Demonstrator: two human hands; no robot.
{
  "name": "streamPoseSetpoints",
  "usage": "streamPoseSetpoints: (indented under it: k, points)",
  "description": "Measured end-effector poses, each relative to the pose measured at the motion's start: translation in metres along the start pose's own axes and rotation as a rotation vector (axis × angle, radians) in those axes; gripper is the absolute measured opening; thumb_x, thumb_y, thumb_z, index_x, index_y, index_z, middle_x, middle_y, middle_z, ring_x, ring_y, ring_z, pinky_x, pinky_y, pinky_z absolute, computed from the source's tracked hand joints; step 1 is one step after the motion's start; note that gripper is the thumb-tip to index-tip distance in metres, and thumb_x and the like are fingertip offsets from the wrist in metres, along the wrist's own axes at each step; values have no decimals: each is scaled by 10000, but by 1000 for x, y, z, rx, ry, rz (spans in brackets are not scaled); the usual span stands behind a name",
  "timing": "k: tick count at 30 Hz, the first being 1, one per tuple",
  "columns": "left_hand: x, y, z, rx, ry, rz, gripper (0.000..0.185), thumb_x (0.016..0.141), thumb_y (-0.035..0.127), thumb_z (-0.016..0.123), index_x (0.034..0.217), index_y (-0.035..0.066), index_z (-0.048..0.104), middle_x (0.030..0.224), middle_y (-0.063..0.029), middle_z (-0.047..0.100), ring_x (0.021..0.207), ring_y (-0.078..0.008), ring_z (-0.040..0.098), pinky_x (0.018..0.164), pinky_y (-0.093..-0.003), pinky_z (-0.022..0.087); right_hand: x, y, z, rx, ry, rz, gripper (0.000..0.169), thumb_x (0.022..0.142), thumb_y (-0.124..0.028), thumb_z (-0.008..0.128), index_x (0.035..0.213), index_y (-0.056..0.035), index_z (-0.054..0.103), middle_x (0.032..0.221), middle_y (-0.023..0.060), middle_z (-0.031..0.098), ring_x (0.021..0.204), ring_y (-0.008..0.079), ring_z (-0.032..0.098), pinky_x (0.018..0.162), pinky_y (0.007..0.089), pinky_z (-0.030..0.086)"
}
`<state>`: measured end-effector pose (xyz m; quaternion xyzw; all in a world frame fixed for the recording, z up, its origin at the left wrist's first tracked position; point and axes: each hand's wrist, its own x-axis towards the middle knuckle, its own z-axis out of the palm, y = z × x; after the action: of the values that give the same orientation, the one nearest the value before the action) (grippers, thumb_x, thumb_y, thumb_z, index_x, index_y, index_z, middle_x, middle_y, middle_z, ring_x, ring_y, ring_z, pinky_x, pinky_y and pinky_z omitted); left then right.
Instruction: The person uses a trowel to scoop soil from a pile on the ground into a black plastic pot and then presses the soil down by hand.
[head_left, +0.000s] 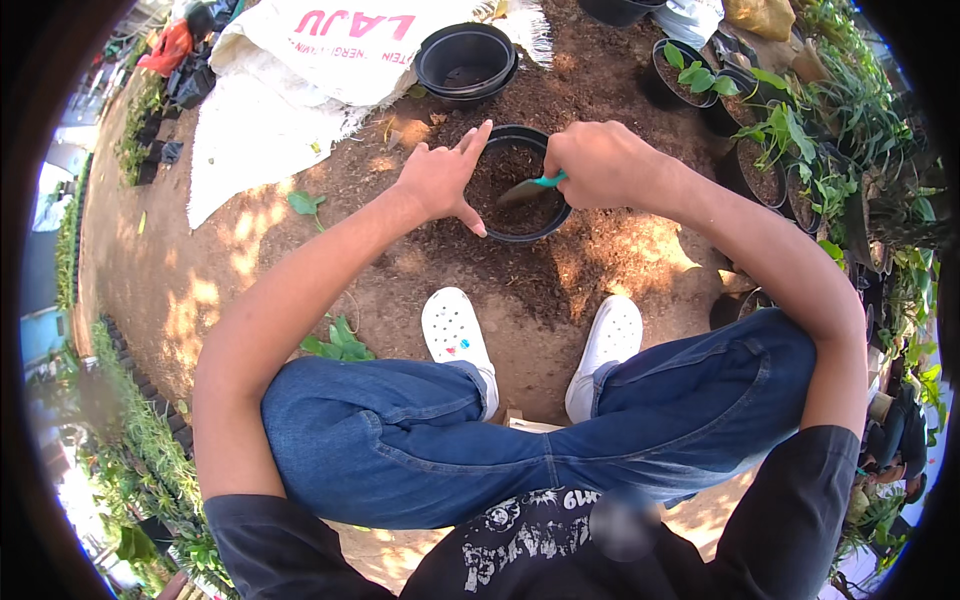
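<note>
A round black plastic pot with dark soil in it stands on the ground in front of me. My left hand braces the left side of this pot, thumb and fingers spread along its rim. In my right hand is a hand trowel with a turquoise handle, held over the right rim. The trowel's metal blade slants down to the left, its tip at the soil. Most of the handle is hidden by my fingers.
Nested black pots stand just beyond, beside a white woven sack bearing print. Loose soil surrounds the pot. Potted plants line the right side. My white clogs flank the near ground; a leafy cutting lies left.
</note>
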<state>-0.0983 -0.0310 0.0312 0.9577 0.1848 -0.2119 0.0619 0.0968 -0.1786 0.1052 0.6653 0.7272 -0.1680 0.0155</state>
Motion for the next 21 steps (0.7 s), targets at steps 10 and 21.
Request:
streamPoseSetpoints:
  k: [10, 21]
  points:
    - [0, -2, 3, 6, 49, 10, 1603, 519, 724, 900, 1654, 39, 0, 1562, -206, 457, 1109, -366, 705, 957, -503, 512, 6, 7, -6, -71, 132, 99, 224, 762, -104, 724, 966, -55, 804, 871, 163, 757, 882, 327, 753, 794, 457, 607]
    - [1, 1, 0, 28, 14, -5, 1602, 523, 742, 889, 1652, 36, 0, 1653, -197, 370, 1180, -371, 686, 1003, -512, 515, 10, 6, 2, -261, 24, -61, 233, 700, -61, 719, 911, -91, 813, 775, 162, 732, 804, 343, 743, 704, 443, 594]
